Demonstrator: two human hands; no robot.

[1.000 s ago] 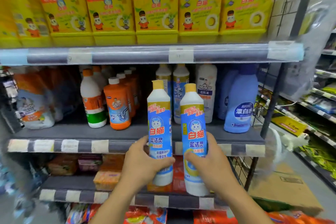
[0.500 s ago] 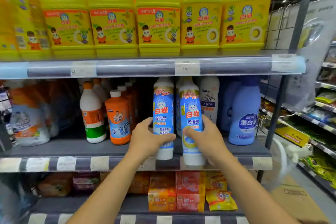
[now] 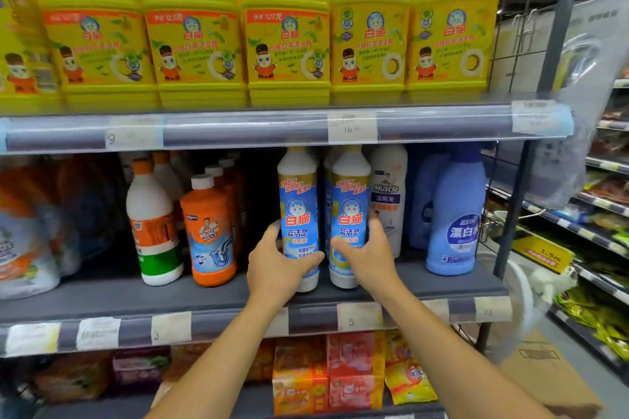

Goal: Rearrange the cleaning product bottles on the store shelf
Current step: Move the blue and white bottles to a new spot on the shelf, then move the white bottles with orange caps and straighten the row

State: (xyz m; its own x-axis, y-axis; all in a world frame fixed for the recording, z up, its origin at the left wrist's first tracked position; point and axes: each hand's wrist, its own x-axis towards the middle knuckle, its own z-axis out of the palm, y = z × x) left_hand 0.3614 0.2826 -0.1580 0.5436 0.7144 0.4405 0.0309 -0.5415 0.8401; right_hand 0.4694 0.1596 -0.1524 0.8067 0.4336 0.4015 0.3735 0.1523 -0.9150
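Observation:
Two tall white bottles with blue labels stand upright side by side on the middle shelf (image 3: pixel 102 299). My left hand (image 3: pixel 277 265) grips the left blue-label bottle (image 3: pixel 297 201) low on its body. My right hand (image 3: pixel 366 258) grips the right blue-label bottle (image 3: pixel 350 201) the same way. Both bottle bases sit at the shelf surface near its front. More bottles of the same kind stand just behind them, mostly hidden.
A white Mr Muscle bottle (image 3: pixel 389 197) and blue bleach bottles (image 3: pixel 456 214) stand to the right. An orange drain-cleaner bottle (image 3: pixel 211 231) and a white bottle with orange cap (image 3: pixel 153 224) stand left. Yellow jugs (image 3: pixel 286 34) fill the upper shelf. Packets lie on the lower shelf (image 3: pixel 340 374).
Both hands carried the two blue-label bottles up from in front of the lower shelf and into the middle shelf, where they now stand upright.

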